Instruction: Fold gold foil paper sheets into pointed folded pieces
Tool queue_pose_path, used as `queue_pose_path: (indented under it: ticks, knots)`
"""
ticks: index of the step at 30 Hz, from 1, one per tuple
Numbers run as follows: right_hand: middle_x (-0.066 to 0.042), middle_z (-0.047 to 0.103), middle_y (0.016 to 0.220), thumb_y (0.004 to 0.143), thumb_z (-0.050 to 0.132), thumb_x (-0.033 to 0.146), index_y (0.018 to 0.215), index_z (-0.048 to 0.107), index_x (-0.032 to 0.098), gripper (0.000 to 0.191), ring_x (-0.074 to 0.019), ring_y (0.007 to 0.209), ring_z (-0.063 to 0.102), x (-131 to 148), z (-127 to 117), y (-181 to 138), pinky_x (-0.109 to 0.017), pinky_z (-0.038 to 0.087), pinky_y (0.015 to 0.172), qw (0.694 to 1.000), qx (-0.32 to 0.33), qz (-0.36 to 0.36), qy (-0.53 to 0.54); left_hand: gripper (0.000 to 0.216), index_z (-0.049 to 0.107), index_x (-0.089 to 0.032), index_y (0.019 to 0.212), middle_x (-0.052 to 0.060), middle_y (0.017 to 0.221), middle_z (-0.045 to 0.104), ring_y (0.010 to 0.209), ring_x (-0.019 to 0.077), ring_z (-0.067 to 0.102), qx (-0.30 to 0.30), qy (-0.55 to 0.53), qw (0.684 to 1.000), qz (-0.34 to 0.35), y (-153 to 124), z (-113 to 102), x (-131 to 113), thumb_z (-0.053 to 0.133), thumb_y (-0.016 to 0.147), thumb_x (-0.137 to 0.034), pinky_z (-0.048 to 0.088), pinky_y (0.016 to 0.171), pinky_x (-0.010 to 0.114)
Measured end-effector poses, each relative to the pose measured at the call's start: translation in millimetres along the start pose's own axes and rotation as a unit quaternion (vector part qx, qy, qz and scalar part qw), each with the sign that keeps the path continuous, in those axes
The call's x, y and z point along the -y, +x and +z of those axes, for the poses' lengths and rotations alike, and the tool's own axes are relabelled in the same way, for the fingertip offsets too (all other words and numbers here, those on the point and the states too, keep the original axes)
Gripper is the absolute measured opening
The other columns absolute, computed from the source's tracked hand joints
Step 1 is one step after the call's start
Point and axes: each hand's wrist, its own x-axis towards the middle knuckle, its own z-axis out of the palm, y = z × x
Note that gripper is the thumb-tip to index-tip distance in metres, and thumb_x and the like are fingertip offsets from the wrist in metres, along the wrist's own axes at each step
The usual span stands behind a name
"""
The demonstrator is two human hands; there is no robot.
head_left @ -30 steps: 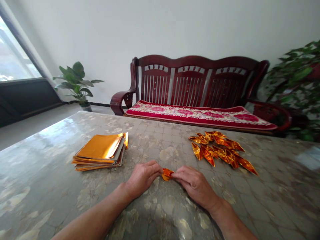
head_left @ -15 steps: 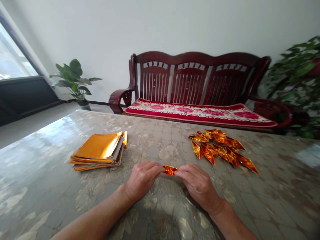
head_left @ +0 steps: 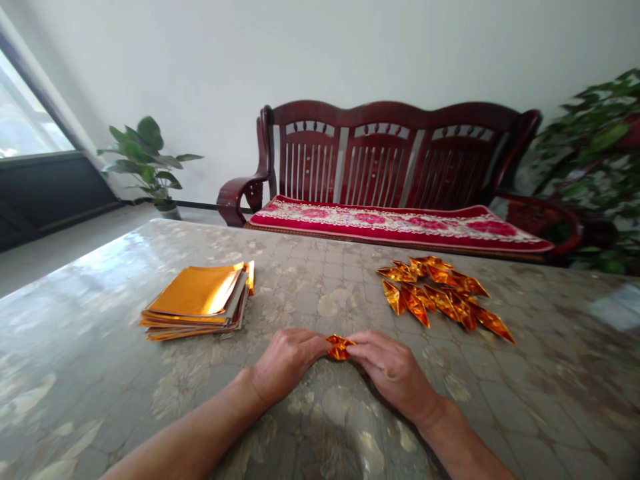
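Note:
Between my two hands is a small folded gold foil paper ingot (head_left: 340,347), shiny orange-gold and puffed in the middle. My left hand (head_left: 290,360) pinches its left end, and my right hand (head_left: 387,365) grips the right end; the fingertips partly cover both ends. A stack of square gold foil sheets (head_left: 195,291) lies to the left, its edges uneven and some showing a grey-brown back. To the right, several finished-looking foil ingots (head_left: 443,303) with pointed ends are gathered in a loose pile.
All of this is on a table (head_left: 310,280) with a glossy floral cover. Behind it stands a dark red wooden bench (head_left: 385,160) with a red patterned seat cover (head_left: 390,220). Potted plants (head_left: 145,157) flank the bench. A clear plastic piece (head_left: 620,307) lies at the right.
The foil ingot between my hands has become rounder and fuller in the middle. Both hands have shifted slightly toward me and the fingers have changed position a little.

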Motion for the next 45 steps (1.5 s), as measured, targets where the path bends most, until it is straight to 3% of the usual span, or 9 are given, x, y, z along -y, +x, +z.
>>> queue_pose_path:
  ticks: [17, 33, 38, 45]
  knots:
    - [-0.006, 0.071, 0.099, 0.096, 0.056, 0.017, 0.11, 0.071, 0.024, 0.022, -0.0152, 0.087, 0.068, 2.7, 3.7, 0.9, -0.026, 0.057, 0.077, 1.0, -0.003, 0.013, 0.007, 0.019, 0.071, -0.023, 0.104, 0.002, 0.094, 0.076, 0.082, 0.0137, 0.071, -0.024, -0.071, 0.997, -0.014, 1.3, 5.2, -2.4, 0.052, 0.1, -0.023, 0.053, 0.076, 0.022]
    - [-0.006, 0.063, 0.096, 0.098, 0.046, 0.012, 0.127, 0.063, 0.024, 0.035, -0.0149, 0.085, 0.062, 6.4, 2.4, -0.3, -0.026, 0.055, 0.075, 0.998, 0.046, 0.01, -0.039, 0.019, 0.068, -0.023, 0.107, 0.002, 0.109, 0.075, 0.092, 0.0132, 0.072, -0.046, -0.086, 0.995, 0.008, 0.8, 5.6, -0.3, 0.051, 0.099, -0.019, 0.053, 0.084, 0.021]
    - [-0.006, 0.062, 0.094, 0.098, 0.045, 0.012, 0.122, 0.065, 0.023, 0.034, -0.0157, 0.085, 0.062, 7.3, 3.3, -0.1, -0.026, 0.055, 0.075, 0.997, 0.056, 0.026, -0.039, 0.017, 0.069, -0.022, 0.104, 0.003, 0.108, 0.075, 0.093, 0.0134, 0.072, -0.04, -0.096, 0.994, 0.021, 1.2, 5.3, -2.2, 0.053, 0.098, -0.019, 0.053, 0.084, 0.021]
    - [-0.004, 0.062, 0.091, 0.097, 0.053, 0.015, 0.108, 0.071, 0.023, 0.023, -0.0134, 0.081, 0.062, 9.2, 2.8, -0.1, -0.022, 0.052, 0.072, 0.999, 0.033, 0.036, 0.013, 0.017, 0.071, -0.025, 0.104, 0.0, 0.102, 0.075, 0.091, 0.0119, 0.071, -0.039, -0.146, 0.988, -0.035, 3.6, 8.6, -0.3, 0.056, 0.098, -0.022, 0.053, 0.084, 0.02]
